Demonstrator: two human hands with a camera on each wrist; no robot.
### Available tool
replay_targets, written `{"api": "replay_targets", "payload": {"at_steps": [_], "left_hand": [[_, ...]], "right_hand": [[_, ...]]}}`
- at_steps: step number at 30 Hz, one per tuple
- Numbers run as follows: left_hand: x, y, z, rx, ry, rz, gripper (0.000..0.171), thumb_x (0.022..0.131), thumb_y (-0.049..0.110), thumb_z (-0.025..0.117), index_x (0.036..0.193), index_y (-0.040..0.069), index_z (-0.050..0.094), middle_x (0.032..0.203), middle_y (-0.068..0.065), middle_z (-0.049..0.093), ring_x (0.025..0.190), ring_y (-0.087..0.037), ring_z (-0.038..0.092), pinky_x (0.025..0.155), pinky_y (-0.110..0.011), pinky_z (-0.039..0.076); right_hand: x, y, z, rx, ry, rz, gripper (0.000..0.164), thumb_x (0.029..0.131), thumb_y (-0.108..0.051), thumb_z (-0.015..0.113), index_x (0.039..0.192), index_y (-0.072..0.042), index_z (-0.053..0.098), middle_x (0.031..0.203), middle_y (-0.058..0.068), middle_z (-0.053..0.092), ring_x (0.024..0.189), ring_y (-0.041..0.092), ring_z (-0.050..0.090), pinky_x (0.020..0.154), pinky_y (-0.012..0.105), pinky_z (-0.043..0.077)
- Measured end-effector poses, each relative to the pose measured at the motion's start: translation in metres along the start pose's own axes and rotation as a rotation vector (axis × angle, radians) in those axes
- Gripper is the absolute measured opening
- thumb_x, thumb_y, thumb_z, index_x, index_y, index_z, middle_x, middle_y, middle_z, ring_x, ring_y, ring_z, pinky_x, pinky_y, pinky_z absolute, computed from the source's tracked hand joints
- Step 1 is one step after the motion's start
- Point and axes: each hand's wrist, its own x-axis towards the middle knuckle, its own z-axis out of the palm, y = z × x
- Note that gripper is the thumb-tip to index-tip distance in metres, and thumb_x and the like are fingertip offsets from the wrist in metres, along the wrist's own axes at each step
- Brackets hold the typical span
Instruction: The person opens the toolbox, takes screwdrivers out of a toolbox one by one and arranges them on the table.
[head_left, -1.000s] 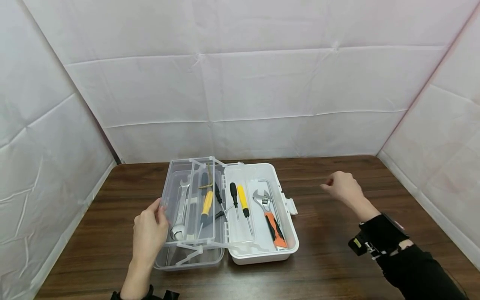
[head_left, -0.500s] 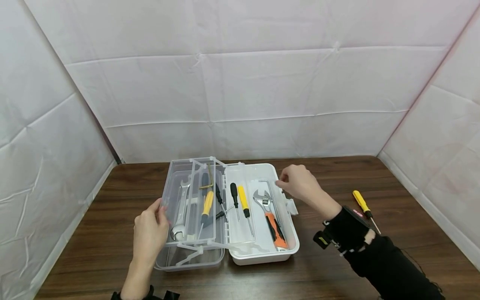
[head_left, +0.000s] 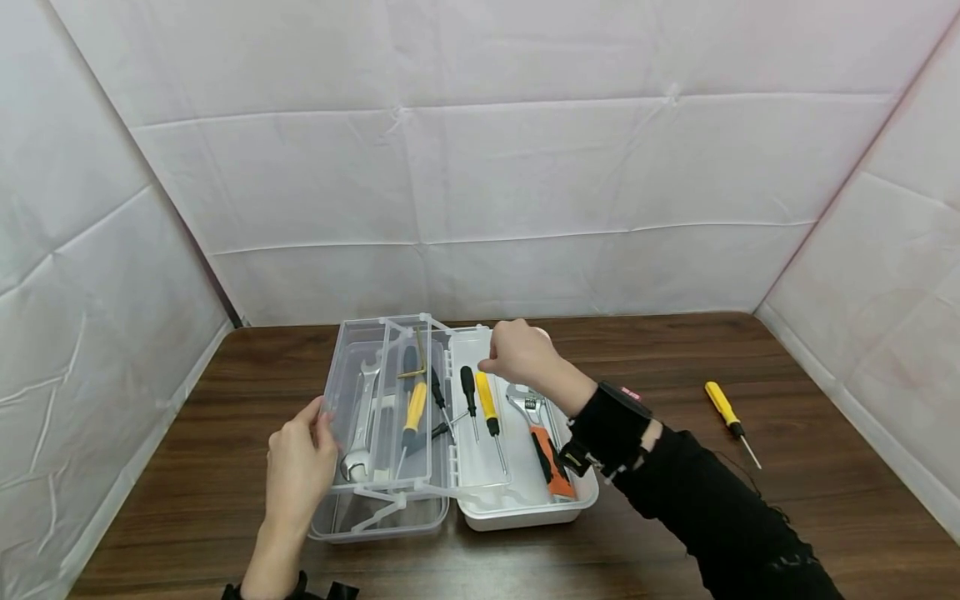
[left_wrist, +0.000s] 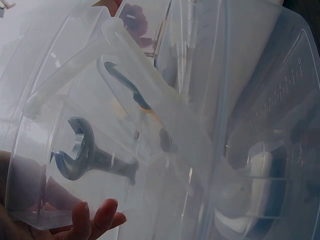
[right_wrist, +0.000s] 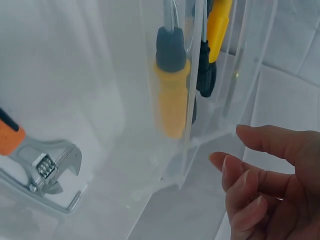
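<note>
On a dark wooden worktop, a hinged toolbox lies spread out. The person's left hand pinches the outer edge of the raised clear tray; its grip is closed on that edge, and keeping it there should steady the trays. The right hand hovers over the far part of the white box, its grip empty, thumb and forefinger apart. Best, it seems, to lower those fingertips onto a handle, without knocking the tray wall.

Nearest them are a black screwdriver and a yellow screwdriver, apparently in a second clear tray over the white box. Beside these, in the box, lie an orange-handled adjustable wrench and a bent hex key. The raised tray shows a steel wrench and, across a divider, another yellow-handled driver. Well apart, at right, one loose screwdriver rests on the worktop.
</note>
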Motion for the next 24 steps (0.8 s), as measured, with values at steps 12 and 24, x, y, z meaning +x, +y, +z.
{"api": "replay_targets", "payload": {"at_steps": [12, 24], "left_hand": [[0.000, -0.001, 0.002, 0.014, 0.022, 0.000, 0.031, 0.088, 0.002, 0.044, 0.113, -0.015, 0.051, 0.062, -0.014, 0.062, 0.054, -0.025, 0.059, 0.054, -0.043, 0.043], [0.000, -0.002, 0.002, 0.010, 0.019, 0.000, 0.031, 0.089, 0.002, 0.044, 0.114, -0.015, 0.051, 0.061, -0.015, 0.062, 0.054, -0.025, 0.058, 0.053, -0.043, 0.042]], "right_hand": [[0.015, -0.019, 0.015, -0.120, -0.113, 0.088, 0.027, 0.077, -0.020, 0.067, 0.059, -0.009, 0.050, 0.061, 0.002, 0.043, 0.047, 0.013, 0.037, 0.043, 0.025, 0.029], [0.018, -0.026, 0.023, -0.228, -0.152, 0.114, 0.032, 0.077, -0.020, 0.065, 0.053, -0.013, 0.044, 0.056, 0.000, 0.043, 0.051, 0.013, 0.042, 0.045, 0.028, 0.035]]}}
